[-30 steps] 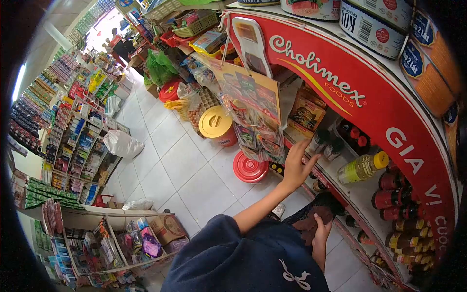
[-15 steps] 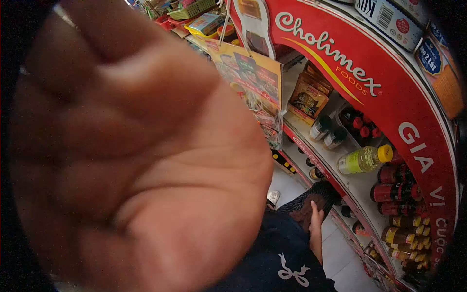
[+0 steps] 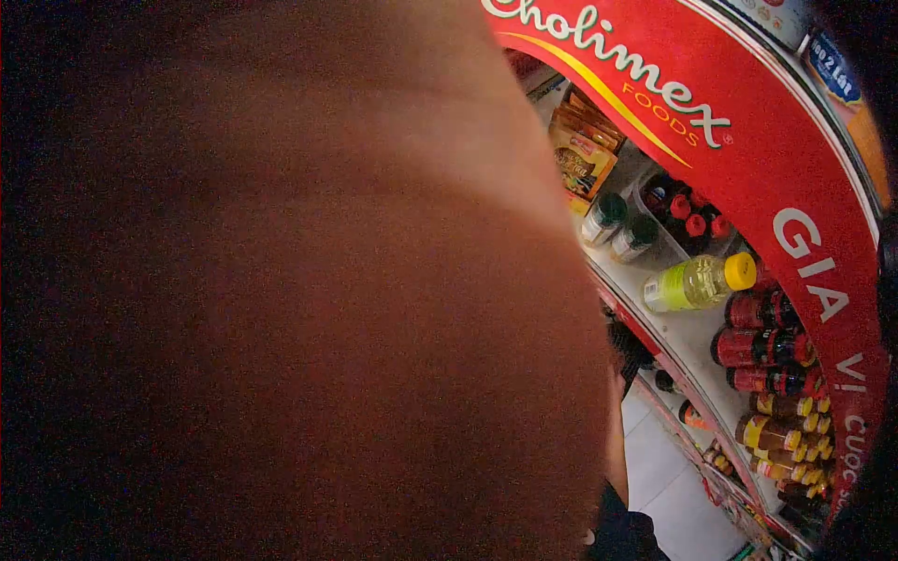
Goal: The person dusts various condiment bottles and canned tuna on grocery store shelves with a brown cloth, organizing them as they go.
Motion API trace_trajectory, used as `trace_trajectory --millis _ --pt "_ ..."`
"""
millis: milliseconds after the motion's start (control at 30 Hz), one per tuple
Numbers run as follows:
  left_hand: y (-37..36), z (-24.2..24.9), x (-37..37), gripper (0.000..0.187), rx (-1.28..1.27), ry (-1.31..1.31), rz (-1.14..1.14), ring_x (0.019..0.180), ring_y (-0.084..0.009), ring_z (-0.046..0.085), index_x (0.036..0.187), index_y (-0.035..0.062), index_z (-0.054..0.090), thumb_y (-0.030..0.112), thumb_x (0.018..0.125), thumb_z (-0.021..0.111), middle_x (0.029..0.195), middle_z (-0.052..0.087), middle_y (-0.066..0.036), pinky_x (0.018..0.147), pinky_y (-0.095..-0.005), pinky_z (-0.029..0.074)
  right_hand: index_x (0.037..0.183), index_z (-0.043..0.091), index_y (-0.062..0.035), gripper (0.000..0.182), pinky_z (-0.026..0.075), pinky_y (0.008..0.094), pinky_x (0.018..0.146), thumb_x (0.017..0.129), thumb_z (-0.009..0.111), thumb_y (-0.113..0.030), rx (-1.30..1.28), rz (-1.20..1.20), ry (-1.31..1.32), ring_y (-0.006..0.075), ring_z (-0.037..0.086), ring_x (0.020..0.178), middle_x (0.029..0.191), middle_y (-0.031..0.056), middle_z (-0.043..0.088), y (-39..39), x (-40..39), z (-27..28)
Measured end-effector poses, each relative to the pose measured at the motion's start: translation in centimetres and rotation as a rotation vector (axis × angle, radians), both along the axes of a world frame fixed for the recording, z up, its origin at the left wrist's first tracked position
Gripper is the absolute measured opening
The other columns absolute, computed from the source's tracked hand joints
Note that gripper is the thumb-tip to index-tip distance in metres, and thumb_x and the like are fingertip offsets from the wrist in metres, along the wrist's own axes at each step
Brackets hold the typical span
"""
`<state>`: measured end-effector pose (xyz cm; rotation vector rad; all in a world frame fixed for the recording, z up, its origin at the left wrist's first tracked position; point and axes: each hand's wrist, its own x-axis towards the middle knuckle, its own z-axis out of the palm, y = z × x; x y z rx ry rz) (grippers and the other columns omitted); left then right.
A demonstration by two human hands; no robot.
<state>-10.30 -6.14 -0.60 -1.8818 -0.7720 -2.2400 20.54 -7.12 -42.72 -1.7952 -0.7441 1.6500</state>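
A blurred, dark palm, which looks like my left hand (image 3: 355, 309), fills the left and middle of the head view, very close to the camera. Its fingers cannot be made out. Behind its edge, a narrow strip of my right forearm (image 3: 616, 449) shows beside the dark blue shirt (image 3: 627, 528); the right hand's fingers are hidden. Nearest to the palm's edge on the shelf are seasoning packets (image 3: 582, 164) and jars with dark green lids (image 3: 603, 220). A bottle with a yellow cap (image 3: 697, 283) lies tilted in view just beyond them.
The red Cholimex sign (image 3: 748, 159) curves over the shelf. Dark red bottles (image 3: 762, 346) and yellow-labelled bottles (image 3: 776, 433) stand in rows at the right. Pale floor tiles (image 3: 669, 481) show at the lower right. A blue-labelled package (image 3: 831, 70) is above the sign.
The palm has come closer and spread rightward, growing darker. It now covers the hanging packets, the shoe, most of the shirt and the right hand's fingers.
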Motion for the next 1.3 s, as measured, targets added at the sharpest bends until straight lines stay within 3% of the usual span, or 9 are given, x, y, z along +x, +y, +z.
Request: trace_trajectory --millis 133,267,467,567,700,833,967,1100,1300 --pt "0.0 -0.1 0.2 0.044 -0.017 0.011 0.004 0.111 -0.0317 0.036 0.119 -0.0019 0.035 0.029 0.089 0.032 0.118 0.041 -0.021 0.09 -0.0408 0.03 0.106 0.051 0.0065 0.061 0.038 0.0329 0.084 0.072 0.063 -0.043 0.004 -0.007 -0.059 0.0231 0.05 0.094 0.105 0.0134 0.054 -0.1 0.7 -2.3" --pt "-0.2 0.0 -0.1 0.043 -0.034 0.01 0.013 0.111 -0.0318 0.036 0.119 -0.0018 0.036 0.029 0.089 0.032 0.118 0.041 -0.021 0.09 -0.0409 0.03 0.106 0.051 0.006 0.063 0.04 0.034 0.081 0.071 0.063 -0.044 -0.034 -0.04 0.005 0.0221 0.049 0.094 0.105 0.013 0.053 0.2 -1.0 2.7" --pt "-0.6 -0.1 -0.6 0.043 -0.061 0.026 0.04 0.111 -0.0319 0.036 0.118 -0.0015 0.036 0.03 0.089 0.031 0.118 0.041 -0.021 0.09 -0.0411 0.031 0.111 0.048 0.0017 0.059 0.042 0.0352 0.081 0.077 0.056 -0.046 -0.022 -0.002 0.017 0.0232 0.052 0.092 0.104 0.0123 0.054 0.2 -0.3 -0.6" --pt "-0.7 -0.1 -0.7 0.043 -0.067 0.029 0.053 0.111 -0.0319 0.037 0.118 -0.0014 0.037 0.03 0.089 0.031 0.118 0.042 -0.021 0.09 -0.0411 0.031 0.11 0.049 -0.0002 0.063 0.041 0.036 0.084 0.078 0.049 -0.054 -0.125 -0.141 0.274 0.0247 0.053 0.094 0.103 0.0138 0.055 0.6 -1.4 2.7" --pt "-0.5 -0.3 -0.8 0.043 -0.075 0.026 0.059 0.111 -0.032 0.037 0.118 -0.0013 0.037 0.03 0.089 0.031 0.117 0.042 -0.021 0.09 -0.0413 0.031 0.101 0.05 0.0003 0.064 0.038 0.0386 0.09 0.079 0.04 -0.059 -0.127 0.048 0.943 0.0275 0.049 0.102 0.108 0.017 0.052 1.3 -0.3 5.8" --pt "-0.6 -0.3 -0.9 0.042 -0.083 0.026 0.064 0.111 -0.032 0.037 0.117 -0.0011 0.037 0.03 0.089 0.031 0.117 0.042 -0.021 0.089 -0.0414 0.032 0.105 0.048 0.0016 0.061 0.037 0.0402 0.09 0.083 0.039 -0.055 0.346 0.188 0.673 0.0304 0.05 0.101 0.108 0.0183 0.052 2.2 -3.0 19.7" --pt "-0.7 -1.4 -0.3 0.042 -0.113 -0.008 0.064 0.111 -0.0321 0.037 0.117 -0.001 0.038 0.03 0.089 0.031 0.117 0.042 -0.021 0.089 -0.0415 0.032 0.106 0.048 0.0021 0.058 0.038 0.0417 0.089 0.084 0.039 -0.051 0.828 0.277 0.149 0.0318 0.05 0.099 0.107 0.0194 0.052 5.1 -1.8 29.7" --pt "-0.3 -4.2 1.4 0.042 -0.207 -0.077 0.053 0.111 -0.0322 0.037 0.117 -0.0008 0.038 0.03 0.089 0.031 0.117 0.042 -0.021 0.089 -0.0416 0.032 0.105 0.048 0.0019 0.057 0.038 0.0416 0.088 0.084 0.039 -0.051 1.088 0.412 -0.315 0.0317 0.05 0.099 0.107 0.0193 0.052 8.4 -1.7 32.6" --pt "0.4 -11.8 4.8 0.042 -0.507 -0.216 0.007 0.112 -0.0323 0.037 0.116 -0.0006 0.038 0.03 0.089 0.031 0.117 0.043 -0.021 0.089 -0.0418 0.033 0.105 0.048 0.0017 0.056 0.039 0.0414 0.087 0.084 0.04 -0.049 1.014 0.618 -0.553 0.0316 0.051 0.098 0.107 0.0192 0.052 10.5 -2.8 30.5"
